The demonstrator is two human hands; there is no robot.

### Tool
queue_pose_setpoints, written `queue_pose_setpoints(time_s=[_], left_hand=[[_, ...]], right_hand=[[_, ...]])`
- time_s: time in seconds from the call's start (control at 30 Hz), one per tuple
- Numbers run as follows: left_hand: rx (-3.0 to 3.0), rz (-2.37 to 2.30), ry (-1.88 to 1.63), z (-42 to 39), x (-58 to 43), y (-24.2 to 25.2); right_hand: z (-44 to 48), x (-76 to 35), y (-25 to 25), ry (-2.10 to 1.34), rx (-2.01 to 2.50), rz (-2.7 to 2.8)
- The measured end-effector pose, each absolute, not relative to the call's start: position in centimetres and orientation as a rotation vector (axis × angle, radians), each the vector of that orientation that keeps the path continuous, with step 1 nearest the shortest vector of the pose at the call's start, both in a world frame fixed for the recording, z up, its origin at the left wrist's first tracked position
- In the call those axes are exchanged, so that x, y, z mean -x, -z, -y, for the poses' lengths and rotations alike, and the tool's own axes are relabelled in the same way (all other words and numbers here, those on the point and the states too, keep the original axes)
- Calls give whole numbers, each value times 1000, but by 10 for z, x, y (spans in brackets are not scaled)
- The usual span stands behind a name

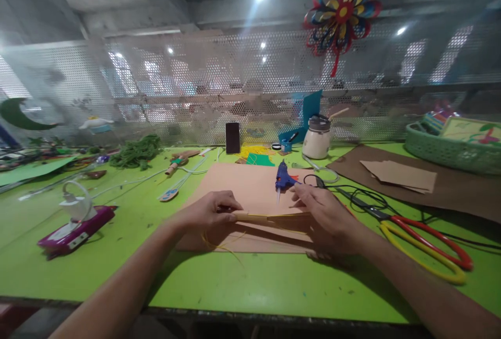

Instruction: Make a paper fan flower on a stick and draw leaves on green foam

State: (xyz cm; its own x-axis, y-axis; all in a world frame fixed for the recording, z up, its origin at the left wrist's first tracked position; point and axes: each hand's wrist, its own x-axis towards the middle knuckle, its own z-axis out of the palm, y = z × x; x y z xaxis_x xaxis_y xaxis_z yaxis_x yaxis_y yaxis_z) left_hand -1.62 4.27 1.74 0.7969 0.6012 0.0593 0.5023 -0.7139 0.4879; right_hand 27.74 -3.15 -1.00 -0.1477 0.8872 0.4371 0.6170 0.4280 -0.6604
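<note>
My left hand [215, 209] pinches the left end of a narrow tan cardboard strip [254, 218], thumb and fingers closed on it. The strip's right end runs under my right hand [326, 216], whose curled fingers grip it there; the exact contact is partly hidden. Thin yellow strands [225, 247] hang from the strip near my left hand. Below it lies a large tan cardboard sheet [230, 182]. A blue glue gun [284, 176] rests on this sheet, nozzle towards me, its rear close to my right fingertips.
Large scissors [426, 245] with red and yellow handles and a black cable lie to the right. A purple power strip [78, 230] with a white plug sits left. Behind stand a phone [232, 138] and a white jar [317, 140]; a green basket [450, 148] is far right.
</note>
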Motion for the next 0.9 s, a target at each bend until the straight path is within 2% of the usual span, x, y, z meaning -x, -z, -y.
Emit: queue_pose_setpoints(time_s=[0.27,0.67,0.9], left_hand=[[-2534,-856,-241,-43,12,-5],[-2387,-807,-257,-47,19,-8],[-2276,-780,-309,-52,20,-7]], right_hand=[[18,-289,24,-663,1247,1942],[4,-300,30,-564,1371,1796],[8,-295,32,-506,1331,1922]])
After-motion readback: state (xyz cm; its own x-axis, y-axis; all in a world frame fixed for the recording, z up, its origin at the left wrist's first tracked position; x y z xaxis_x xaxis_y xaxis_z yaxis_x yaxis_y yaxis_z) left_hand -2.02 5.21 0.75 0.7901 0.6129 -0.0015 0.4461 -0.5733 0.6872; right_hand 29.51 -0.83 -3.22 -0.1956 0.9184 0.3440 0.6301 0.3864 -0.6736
